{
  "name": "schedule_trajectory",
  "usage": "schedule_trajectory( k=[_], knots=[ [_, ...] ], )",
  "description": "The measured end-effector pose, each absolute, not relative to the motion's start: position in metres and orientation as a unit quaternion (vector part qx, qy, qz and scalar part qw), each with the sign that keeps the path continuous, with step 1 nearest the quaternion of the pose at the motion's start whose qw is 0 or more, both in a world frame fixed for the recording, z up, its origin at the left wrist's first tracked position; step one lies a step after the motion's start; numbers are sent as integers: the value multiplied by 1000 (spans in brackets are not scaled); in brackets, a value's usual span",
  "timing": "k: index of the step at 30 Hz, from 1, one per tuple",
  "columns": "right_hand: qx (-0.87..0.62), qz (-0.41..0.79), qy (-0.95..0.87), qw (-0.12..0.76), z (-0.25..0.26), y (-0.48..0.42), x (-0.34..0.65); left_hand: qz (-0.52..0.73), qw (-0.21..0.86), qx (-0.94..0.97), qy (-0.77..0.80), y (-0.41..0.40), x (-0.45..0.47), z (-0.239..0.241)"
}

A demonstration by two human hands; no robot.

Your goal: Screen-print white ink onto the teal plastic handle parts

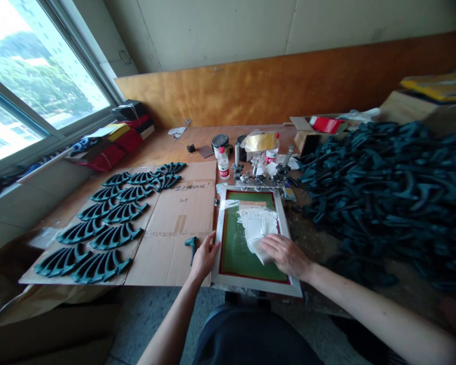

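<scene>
A screen-printing frame (221,238) with green mesh and an aluminium border lies on the bench in front of me. My left hand (204,256) grips its left edge, fingers curled over the border. My right hand (285,253) lies flat on a white cloth (256,225), pressing it onto the mesh, fingers stretched out. Just left of my left hand a small dark teal part (192,246) lies on a flattened cardboard sheet (175,223). The frame's far end is clamped in a metal hinge fixture (260,177).
Rows of dark teal curved plastic parts (102,228) lie on the cardboard at left. A big heap of the same parts (387,187) fills the right side. A water bottle (223,165), ink tins (220,143) and boxes stand behind the frame. A window is at far left.
</scene>
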State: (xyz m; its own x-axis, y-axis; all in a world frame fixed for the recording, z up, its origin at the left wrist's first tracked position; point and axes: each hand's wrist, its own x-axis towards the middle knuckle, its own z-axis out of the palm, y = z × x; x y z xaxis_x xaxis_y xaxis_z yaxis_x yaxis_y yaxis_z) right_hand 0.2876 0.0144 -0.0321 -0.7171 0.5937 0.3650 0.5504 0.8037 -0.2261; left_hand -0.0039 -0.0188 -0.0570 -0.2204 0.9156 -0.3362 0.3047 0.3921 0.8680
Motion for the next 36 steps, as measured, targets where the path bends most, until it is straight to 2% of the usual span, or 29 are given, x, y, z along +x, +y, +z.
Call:
schedule_trajectory(
  k=[3,6,10,13,16,20,22,25,27,29,31,34,36],
  knots=[
    [-312,105,-925,189,-25,18,292,350,461,423,697,-19,-4,-53],
    [-404,135,-884,193,-1,53,282,366,483,420,676,-18,-7,-42],
    [-526,98,-819,208,32,107,280,398,543,394,626,-15,-11,-9],
    [-589,68,-760,266,37,123,313,456,558,375,582,-4,-10,28],
    [-641,77,-715,268,14,110,349,552,542,375,511,22,-1,68],
    [-602,109,-771,177,-40,66,343,617,535,391,424,68,14,114],
    [-591,94,-790,134,-60,48,322,638,522,384,416,80,21,122],
    [-625,86,-770,98,-68,32,291,664,505,329,443,67,40,99],
    [-655,93,-742,104,-62,22,270,572,590,294,488,36,57,64],
    [-658,88,-733,148,-52,7,247,371,730,255,515,0,74,25],
    [-584,106,-777,212,-42,-9,228,341,759,209,514,-29,81,-8],
    [-429,165,-848,264,-35,-20,240,404,698,174,565,-44,55,-40],
    [-463,155,-836,249,-42,-16,286,403,626,187,640,-39,12,-58]
  ],
)
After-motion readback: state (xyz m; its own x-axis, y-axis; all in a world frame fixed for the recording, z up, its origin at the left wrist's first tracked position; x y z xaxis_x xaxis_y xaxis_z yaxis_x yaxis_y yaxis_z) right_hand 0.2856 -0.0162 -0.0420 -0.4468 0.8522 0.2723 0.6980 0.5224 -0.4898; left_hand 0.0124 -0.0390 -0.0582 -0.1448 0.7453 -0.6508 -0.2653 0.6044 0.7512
